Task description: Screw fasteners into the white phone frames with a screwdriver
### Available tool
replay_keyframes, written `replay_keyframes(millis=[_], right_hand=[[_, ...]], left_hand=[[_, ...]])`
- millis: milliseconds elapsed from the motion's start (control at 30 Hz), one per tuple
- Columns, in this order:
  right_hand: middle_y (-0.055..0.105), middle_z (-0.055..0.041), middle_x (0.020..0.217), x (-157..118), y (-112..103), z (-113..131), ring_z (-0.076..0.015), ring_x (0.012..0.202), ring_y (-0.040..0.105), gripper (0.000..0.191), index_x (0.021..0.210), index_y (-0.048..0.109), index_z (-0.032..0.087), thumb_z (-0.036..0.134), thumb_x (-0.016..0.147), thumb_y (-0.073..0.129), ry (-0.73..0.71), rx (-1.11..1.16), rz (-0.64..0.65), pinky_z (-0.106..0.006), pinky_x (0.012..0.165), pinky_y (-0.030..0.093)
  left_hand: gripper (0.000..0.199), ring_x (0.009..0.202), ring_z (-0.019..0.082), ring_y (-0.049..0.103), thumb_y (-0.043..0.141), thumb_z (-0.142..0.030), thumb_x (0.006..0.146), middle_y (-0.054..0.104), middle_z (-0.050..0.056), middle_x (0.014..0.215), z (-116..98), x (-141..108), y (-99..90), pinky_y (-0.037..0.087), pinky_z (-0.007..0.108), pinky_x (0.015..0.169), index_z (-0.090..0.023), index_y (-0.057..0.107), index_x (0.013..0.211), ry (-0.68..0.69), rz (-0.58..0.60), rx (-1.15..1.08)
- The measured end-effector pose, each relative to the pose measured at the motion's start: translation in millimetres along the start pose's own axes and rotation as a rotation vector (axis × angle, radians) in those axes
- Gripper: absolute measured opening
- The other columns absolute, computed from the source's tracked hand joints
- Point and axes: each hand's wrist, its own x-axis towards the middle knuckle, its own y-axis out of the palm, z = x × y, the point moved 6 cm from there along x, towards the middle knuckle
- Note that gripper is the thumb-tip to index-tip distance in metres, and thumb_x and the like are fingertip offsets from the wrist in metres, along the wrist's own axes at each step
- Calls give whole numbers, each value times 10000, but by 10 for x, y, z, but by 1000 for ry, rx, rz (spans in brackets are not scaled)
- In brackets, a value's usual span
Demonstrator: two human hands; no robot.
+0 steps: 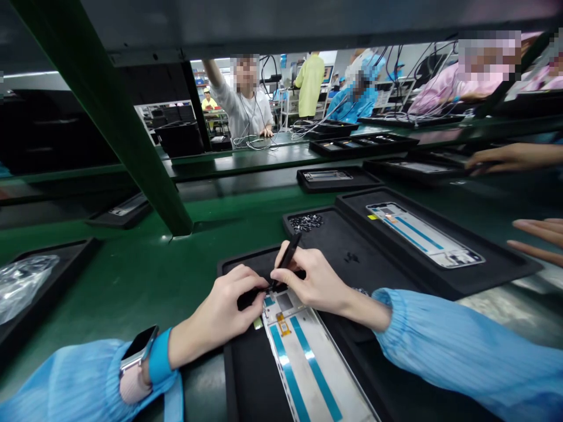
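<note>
Your R hand [314,278] is clamped on a slim black tool [290,251], pen-style, tilted, low end at the far edge of the phone frame [295,357]. Your L hand [237,302] is at that same end, thumb + fingers bunched by the tool tip; can't tell if they're pinching a part, dark bit under them is mostly hidden. Hands close tog., can't tell if touching. Frame lies lengthwise toward you in a black tray [246,381], near end cut off by pic edge; two blue strips [312,363] + orange flex pc [284,324] on it. Just beyond your R hand: another black tray [328,241] w/ a pile of small parts [307,223] in its far corner. R of that, a 2nd frame [424,234] in its own tray [505,264], yellow tab at its edge. All on a green bench [211,234]. Far L, clear plastic [26,281] in a tray. Co-worker's hand [519,157] at R, near trays. More ppl in bkgd.
</note>
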Motion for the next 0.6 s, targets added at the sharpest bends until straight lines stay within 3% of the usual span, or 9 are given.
replay_keyframes(millis=[133,400,600], right_hand=[[531,3,645,-10,4,-41,-94,551,535,94,709,516,143,155,796,550,22,9,2,-199,518,425],[553,-7,669,-10,34,59,-110,592,533,70,735,517,145,142,799,545,-135,-104,23,-216,560,415],[572,-18,715,-100,-20,-123,-119,618,552,76,781,550,144,208,823,552,-38,-144,14,-219,572,427]], left_hand=[[176,766,120,589,539,-83,783,628,39,853,7,-5,7,481,223,683,-156,633,912,-8,5,2],[165,745,123,583,527,-93,794,621,36,822,7,14,4,483,226,658,-160,628,905,2,17,12],[222,814,147,608,521,-135,811,633,35,903,36,-55,74,510,244,700,-209,626,991,-4,48,48]])
